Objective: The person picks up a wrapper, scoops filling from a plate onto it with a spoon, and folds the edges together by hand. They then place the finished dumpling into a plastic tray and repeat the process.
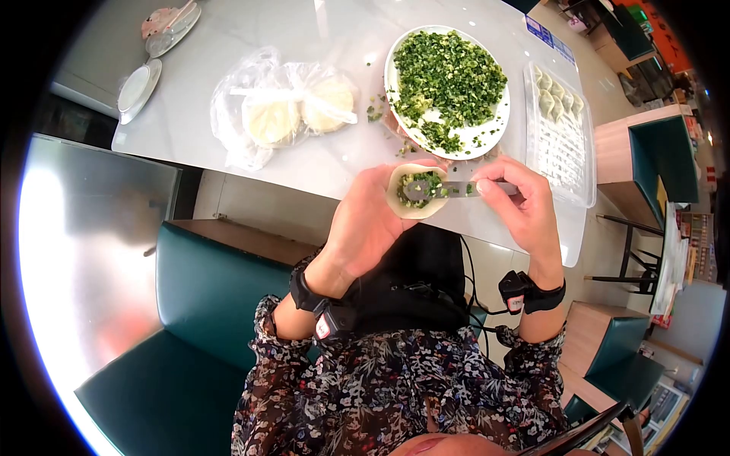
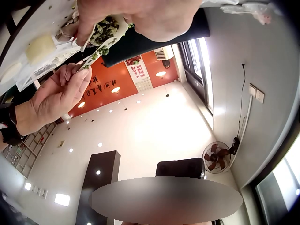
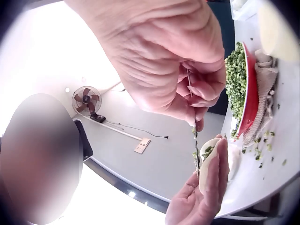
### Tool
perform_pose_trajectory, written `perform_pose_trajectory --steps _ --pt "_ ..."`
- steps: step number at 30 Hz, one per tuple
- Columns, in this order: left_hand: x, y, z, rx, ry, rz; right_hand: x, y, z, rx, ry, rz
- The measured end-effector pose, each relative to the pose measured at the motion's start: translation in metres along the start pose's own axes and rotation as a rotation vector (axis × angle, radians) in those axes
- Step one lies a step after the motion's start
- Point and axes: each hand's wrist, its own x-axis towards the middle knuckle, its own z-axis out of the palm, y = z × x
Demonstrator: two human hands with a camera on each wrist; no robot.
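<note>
My left hand [image 1: 365,216] holds a round dumpling wrapper [image 1: 419,213], cupped around chopped green filling [image 1: 414,199]. My right hand [image 1: 525,201] pinches the handle of a flat metal filling spatula [image 1: 459,190] between thumb and fingers. The spatula's far end lies over the wrapper, with bits of green on the blade. In the right wrist view the blade [image 3: 197,145] points down at the wrapper [image 3: 205,176]. Just beyond the hands, a bowl [image 1: 498,131], white inside and red outside, contains a heap of chopped greens [image 1: 445,72].
At right stands a clear plastic tray [image 1: 559,163] with several folded dumplings [image 1: 557,95] at its far end. Plastic bags with stacks of round wrappers [image 1: 272,123] lie to the left. A cloth [image 3: 265,89] is under the bowl, with green scraps [image 3: 260,152] beside it.
</note>
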Motion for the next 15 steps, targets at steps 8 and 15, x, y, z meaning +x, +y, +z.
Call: perform_pose_trajectory --steps 8,15 --pt "0.0 0.0 -0.003 0.052 -0.042 -0.009 0.0 0.004 0.002 -0.041 0.052 -0.022" --pt "0.002 0.004 -0.003 0.033 -0.034 0.011 0.001 0.009 -0.003 0.066 0.13 0.051"
